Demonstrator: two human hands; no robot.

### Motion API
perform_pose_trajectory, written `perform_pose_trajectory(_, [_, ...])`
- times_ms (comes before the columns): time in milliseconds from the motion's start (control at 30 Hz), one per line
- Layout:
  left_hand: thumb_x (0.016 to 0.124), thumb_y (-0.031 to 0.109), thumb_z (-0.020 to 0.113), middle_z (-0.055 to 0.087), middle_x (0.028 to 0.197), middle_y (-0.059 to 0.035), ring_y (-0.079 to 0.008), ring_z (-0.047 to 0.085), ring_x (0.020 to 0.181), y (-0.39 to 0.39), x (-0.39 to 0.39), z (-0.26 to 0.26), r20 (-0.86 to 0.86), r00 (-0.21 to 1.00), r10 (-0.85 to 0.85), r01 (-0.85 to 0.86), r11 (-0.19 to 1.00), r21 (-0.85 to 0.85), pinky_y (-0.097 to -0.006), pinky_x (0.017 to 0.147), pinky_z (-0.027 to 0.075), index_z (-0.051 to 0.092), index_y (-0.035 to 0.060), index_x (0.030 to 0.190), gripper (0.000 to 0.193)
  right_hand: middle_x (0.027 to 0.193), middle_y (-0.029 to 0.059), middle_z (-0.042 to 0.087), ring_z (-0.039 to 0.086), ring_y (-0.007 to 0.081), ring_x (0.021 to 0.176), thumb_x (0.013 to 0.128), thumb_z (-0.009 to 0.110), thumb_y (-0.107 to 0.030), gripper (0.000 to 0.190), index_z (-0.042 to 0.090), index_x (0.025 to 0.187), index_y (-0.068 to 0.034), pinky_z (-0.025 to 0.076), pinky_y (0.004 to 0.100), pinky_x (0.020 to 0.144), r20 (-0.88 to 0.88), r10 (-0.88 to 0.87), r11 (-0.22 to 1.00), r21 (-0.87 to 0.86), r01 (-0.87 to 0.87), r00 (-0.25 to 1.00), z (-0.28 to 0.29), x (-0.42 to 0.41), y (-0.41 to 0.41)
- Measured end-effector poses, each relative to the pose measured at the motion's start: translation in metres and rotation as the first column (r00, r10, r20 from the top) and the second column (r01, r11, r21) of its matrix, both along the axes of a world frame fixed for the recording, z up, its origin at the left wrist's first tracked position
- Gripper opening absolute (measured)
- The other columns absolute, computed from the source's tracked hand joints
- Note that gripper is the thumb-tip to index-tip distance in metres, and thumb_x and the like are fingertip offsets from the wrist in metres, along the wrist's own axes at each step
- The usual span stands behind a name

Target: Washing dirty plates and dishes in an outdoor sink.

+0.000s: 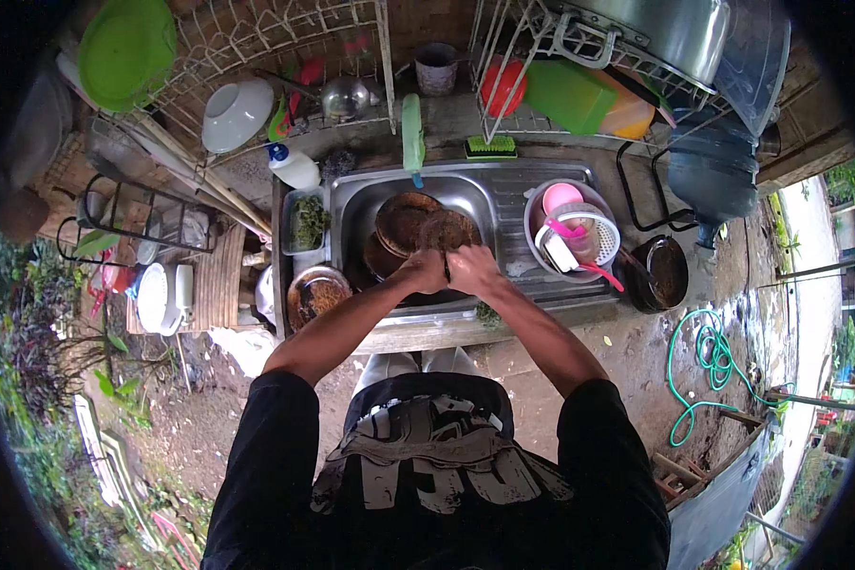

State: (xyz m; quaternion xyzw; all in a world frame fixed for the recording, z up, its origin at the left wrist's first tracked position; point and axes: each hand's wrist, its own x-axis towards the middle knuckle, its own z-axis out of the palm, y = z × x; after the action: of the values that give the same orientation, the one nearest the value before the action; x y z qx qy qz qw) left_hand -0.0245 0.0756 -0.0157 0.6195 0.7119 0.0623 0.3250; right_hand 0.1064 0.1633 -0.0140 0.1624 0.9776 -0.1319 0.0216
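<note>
Over the stainless steel sink (470, 187), my left hand (427, 271) and my right hand (472, 269) are side by side, almost touching. Both are closed on a rough brown object (450, 229), which sticks out beyond my knuckles. Its exact kind is unclear, and a thin dark part shows between my hands. Behind it in the basin lies a round, brown-stained pan or plate (405, 219). Another dark round piece (379, 258) is partly hidden beneath that one. A scorched round metal dish (318, 293) rests on the left ledge, close to my left forearm.
A plastic tub (301, 246) of green scrubbing material sits left of the basin. On the drainboard, a basin (533, 246) holds a white colander and pink utensils. A blackened pan (666, 274) stands farther right. A green-wrapped faucet (412, 132) overhangs the sink, near a green brush (491, 148).
</note>
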Motion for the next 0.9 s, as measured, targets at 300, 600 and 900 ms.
perform_pose_trajectory(300, [0.073, 0.013, 0.061, 0.050, 0.053, -0.0059, -0.0133, 0.044, 0.043, -0.007, -0.005, -0.008, 0.493, 0.716, 0.494, -0.321, 0.860, -0.396, -0.0324, 0.038, 0.035, 0.055, 0.0003, 0.064, 0.017, 0.081, 0.0096, 0.072, 0.071, 0.0294, 0.070, 0.080, 0.063, -0.025, 0.050, 0.055, 0.125, -0.007, 0.054, 0.0438, 0.061, -0.036, 0.102, 0.972, 0.216, -0.092, 0.994, -0.021, -0.003, 0.010])
perform_pose_trajectory(600, [0.073, 0.008, 0.061, 0.043, 0.055, 0.0010, -0.0077, 0.033, 0.045, -0.019, 0.005, -0.009, 0.685, 0.367, 0.630, -0.276, 0.777, -0.566, -0.0281, 0.040, 0.022, 0.043, 0.0101, 0.059, 0.022, 0.077, 0.0075, 0.072, 0.070, 0.0276, 0.066, 0.079, 0.063, -0.025, 0.048, 0.056, 0.124, -0.009, 0.053, 0.0414, 0.058, -0.172, 0.113, 0.960, 0.274, -0.062, 0.979, -0.023, 0.010, 0.006])
perform_pose_trajectory(900, [0.074, 0.012, 0.065, 0.046, 0.052, -0.0011, -0.0110, 0.041, 0.043, -0.005, 0.019, -0.004, 0.712, 0.301, 0.635, -0.405, 0.761, -0.507, -0.0311, 0.039, 0.033, 0.054, 0.0044, 0.060, 0.019, 0.065, 0.0028, 0.064, 0.068, 0.0282, 0.062, 0.079, 0.062, -0.023, 0.028, 0.057, 0.105, -0.013, 0.053, 0.0419, 0.059, -0.346, -0.047, 0.952, 0.268, 0.147, 0.937, -0.036, 0.016, 0.015])
